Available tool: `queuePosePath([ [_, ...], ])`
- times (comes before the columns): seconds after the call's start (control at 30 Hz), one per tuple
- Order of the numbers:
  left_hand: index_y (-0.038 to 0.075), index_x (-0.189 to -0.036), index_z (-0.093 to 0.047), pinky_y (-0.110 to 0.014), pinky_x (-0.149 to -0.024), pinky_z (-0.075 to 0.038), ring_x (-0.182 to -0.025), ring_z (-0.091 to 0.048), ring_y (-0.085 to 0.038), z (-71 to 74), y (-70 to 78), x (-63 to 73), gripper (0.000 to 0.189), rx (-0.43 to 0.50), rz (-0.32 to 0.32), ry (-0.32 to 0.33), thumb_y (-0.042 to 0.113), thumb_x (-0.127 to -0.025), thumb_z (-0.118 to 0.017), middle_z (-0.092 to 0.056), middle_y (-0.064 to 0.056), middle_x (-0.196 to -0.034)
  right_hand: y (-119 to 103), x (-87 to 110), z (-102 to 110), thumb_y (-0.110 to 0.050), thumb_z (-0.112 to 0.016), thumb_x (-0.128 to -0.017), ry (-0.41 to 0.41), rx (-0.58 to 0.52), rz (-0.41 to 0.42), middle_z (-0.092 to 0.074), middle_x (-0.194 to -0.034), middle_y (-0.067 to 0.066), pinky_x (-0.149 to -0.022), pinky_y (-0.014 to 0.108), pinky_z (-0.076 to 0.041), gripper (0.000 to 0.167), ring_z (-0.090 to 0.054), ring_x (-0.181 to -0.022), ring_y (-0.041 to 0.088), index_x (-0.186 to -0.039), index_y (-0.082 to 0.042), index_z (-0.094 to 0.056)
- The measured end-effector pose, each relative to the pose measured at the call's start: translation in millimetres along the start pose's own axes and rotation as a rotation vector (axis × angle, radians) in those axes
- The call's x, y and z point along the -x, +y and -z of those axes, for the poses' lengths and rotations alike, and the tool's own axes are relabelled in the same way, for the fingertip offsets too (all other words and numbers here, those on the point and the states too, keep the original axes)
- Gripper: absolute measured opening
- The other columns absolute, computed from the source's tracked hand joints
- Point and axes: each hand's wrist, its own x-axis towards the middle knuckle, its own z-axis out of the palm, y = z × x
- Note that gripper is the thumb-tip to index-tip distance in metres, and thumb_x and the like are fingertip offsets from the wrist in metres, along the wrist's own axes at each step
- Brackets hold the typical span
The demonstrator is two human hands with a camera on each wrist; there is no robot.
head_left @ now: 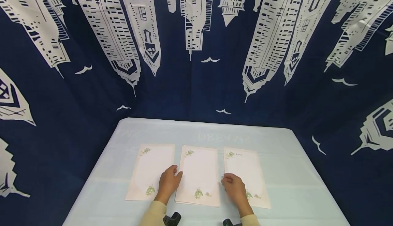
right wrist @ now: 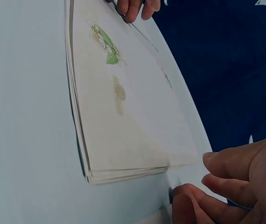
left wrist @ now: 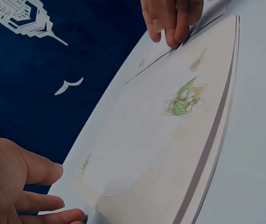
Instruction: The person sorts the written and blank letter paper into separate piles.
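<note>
Three pale pink sheets of stationery with green leaf prints lie side by side. The middle one (head_left: 198,173) tops a stack, its layered edges showing in both wrist views. My left hand (head_left: 169,182) is at the stack's left edge, over the right part of the left sheet (head_left: 148,171), thumb and fingers apart. Beyond the stack's right edge, my right hand (head_left: 234,189) lies over the left part of the right sheet (head_left: 244,169), its fingers loosely bent. Nothing is seen held in either hand. Whether the fingertips touch paper is hard to tell.
A pale table (head_left: 294,185) bears the papers, with faint mirrored lettering (head_left: 224,137) near its far edge. Dark blue cloth (head_left: 190,93) printed with white buildings hangs behind and beside it. Dark wrist devices (head_left: 172,218) show near the sleeves.
</note>
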Motion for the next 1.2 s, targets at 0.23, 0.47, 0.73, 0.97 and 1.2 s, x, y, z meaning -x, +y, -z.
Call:
queuePosePath([
  [0.23,-0.012,-0.124,-0.062,-0.055,-0.086,-0.054,-0.106,-0.066,-0.046,-1.5,0.7,2.0,0.041,-0.011,0.047,-0.025,0.013,-0.092,-0.071,-0.069,-0.028,-0.111,-3.6,-0.6,-7.9,-0.009,-0.07,-0.091,-0.027,0.033,0.022,-0.073,-0.095,0.012,-0.069,0.036,-0.058,0.027,-0.071,-0.083,0.024,-0.113,0.007,-0.068],
  [0.47,-0.011,-0.122,-0.064,-0.053,-0.084,-0.055,-0.102,-0.068,-0.043,-3.9,2.0,2.7,0.041,0.008,0.051,-0.046,0.015,-0.092,-0.071,-0.071,-0.024,-0.107,-5.1,-1.3,-13.1,-0.013,-0.069,-0.092,-0.022,0.042,0.018,-0.073,-0.095,0.01,-0.071,0.036,-0.059,0.027,-0.071,-0.085,0.024,-0.113,0.005,-0.069],
  [0.73,-0.011,-0.123,-0.064,-0.051,-0.083,-0.057,-0.103,-0.068,-0.043,-2.7,6.9,4.8,0.042,0.036,0.051,-0.06,0.018,-0.093,-0.07,-0.07,-0.026,-0.109,-8.4,-1.1,-13.5,-0.016,-0.068,-0.094,-0.028,0.062,0.017,-0.073,-0.097,0.011,-0.074,0.039,-0.058,0.029,-0.071,-0.089,0.026,-0.115,0.004,-0.069],
  [0.97,-0.009,-0.122,-0.066,-0.048,-0.083,-0.058,-0.102,-0.07,-0.04,-4.4,6.2,6.5,0.036,0.089,0.019,-0.029,0.011,-0.093,-0.069,-0.07,-0.026,-0.111,-10.8,2.1,-14.0,-0.015,-0.067,-0.094,0.009,0.059,0.055,-0.074,-0.097,0.013,-0.076,0.041,-0.059,0.027,-0.071,-0.091,0.029,-0.112,0.005,-0.069],
  [1.2,-0.009,-0.119,-0.067,-0.039,-0.074,-0.059,-0.088,-0.071,-0.03,-7.1,-1.5,4.4,0.035,0.139,-0.034,0.049,-0.01,-0.084,-0.069,-0.07,-0.015,-0.099,-6.1,2.6,-16.3,-0.005,-0.07,-0.089,0.04,-0.093,0.058,-0.069,-0.092,0.008,-0.061,0.029,-0.057,0.027,-0.068,-0.073,0.018,-0.114,0.005,-0.069],
])
